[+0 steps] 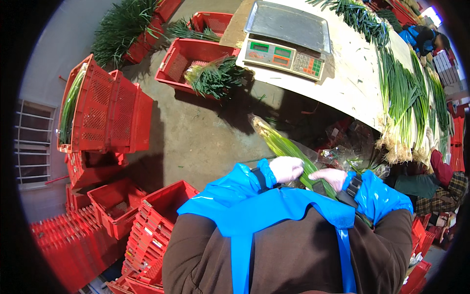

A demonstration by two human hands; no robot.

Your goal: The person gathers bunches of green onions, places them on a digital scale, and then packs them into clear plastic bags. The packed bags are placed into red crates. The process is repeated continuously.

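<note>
In front of my chest is a bundle of green onions (281,142) in a clear plastic sleeve, held aslant with its pale root end pointing up and left. My left hand (288,169), in a whitish glove, is closed at the bundle's left side. From the right, my gloved right hand (329,178) grips the green leaves lower down. The leaf ends run under my right forearm and are partly hidden. Loose clear plastic bags (336,156) lie just beyond my right hand.
Ahead stands a pale table (349,81) with a digital scale (282,55) and rows of green onions (400,92). A red crate (191,55) holds a bagged bundle (220,77). Stacked red crates (106,110) line the left. Another person's sleeve (442,165) shows at right.
</note>
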